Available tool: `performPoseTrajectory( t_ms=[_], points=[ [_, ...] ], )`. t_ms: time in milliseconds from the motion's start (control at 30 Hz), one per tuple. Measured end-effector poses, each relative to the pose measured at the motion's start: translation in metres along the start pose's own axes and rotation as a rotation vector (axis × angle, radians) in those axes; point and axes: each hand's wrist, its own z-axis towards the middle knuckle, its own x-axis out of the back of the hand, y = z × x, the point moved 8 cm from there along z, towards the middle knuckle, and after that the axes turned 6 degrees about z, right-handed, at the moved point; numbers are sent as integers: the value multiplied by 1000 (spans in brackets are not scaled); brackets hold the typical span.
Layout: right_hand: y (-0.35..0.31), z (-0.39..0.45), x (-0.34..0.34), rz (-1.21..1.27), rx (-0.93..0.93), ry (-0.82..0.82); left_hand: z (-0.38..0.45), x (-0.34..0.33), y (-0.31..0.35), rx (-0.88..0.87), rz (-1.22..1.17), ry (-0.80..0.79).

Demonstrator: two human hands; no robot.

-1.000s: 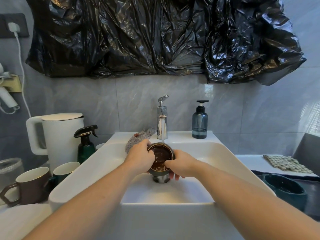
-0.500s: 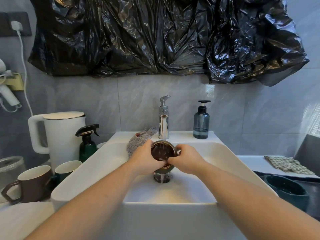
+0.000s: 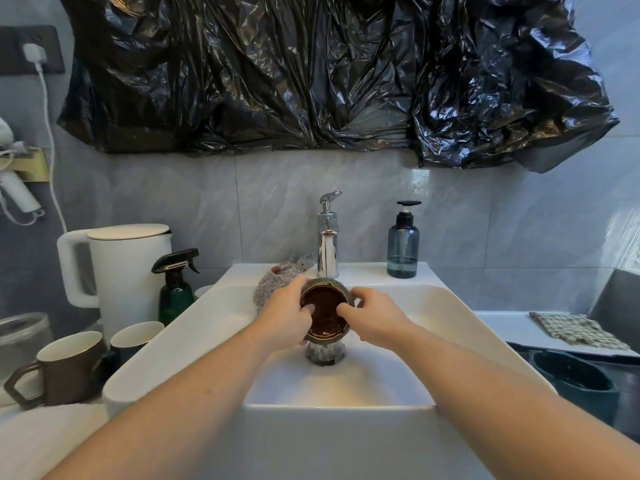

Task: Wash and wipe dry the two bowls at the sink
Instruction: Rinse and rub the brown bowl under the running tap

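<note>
Bowl [image 3: 323, 315], brown glaze: under tap [image 3: 327, 251], over sink [image 3: 429, 299] drain, tilted. Left hand [image 3: 285, 318] clamped on rim, thumb inside; right hand [image 3: 375, 318] gripping opposite rim. Rec: rotate under stream, rub inner wall w/ thumbs, grip firm; wet = slippery.

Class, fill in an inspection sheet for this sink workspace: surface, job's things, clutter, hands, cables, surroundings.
Surface: white sink, water running off the bowl toward the drain.
Job's things: brown bowl tilted under the tap; dark green bowl waits at right; checked cloth on the right ledge.
Clutter: white kettle, spray bottle, two mugs, soap dispenser, patterned cloth behind the bowl.
Hands: left hand and right hand both hold the bowl by its rim.
Cables: white cable hangs from a wall plug, left.
Surroundings: black plastic sheet on the tiled wall.
</note>
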Motion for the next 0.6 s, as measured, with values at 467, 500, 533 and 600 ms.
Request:
performPoseTrajectory(
  t_ms=[467, 500, 533, 600],
  points=[
    [-6, -2, -1, 20, 15, -31, -5, -9, 6, 90, -149, -110],
    [-7, -2, 1, 15, 24, -12, -6, -10, 6, 87, -162, -130],
    [-8, -2, 4, 7, 36, 12, -6, -11, 6, 82, -176, -141],
    [-9, -3, 10, 13, 73, 67, -6, -10, 6, 70, -192, -135]
  ],
)
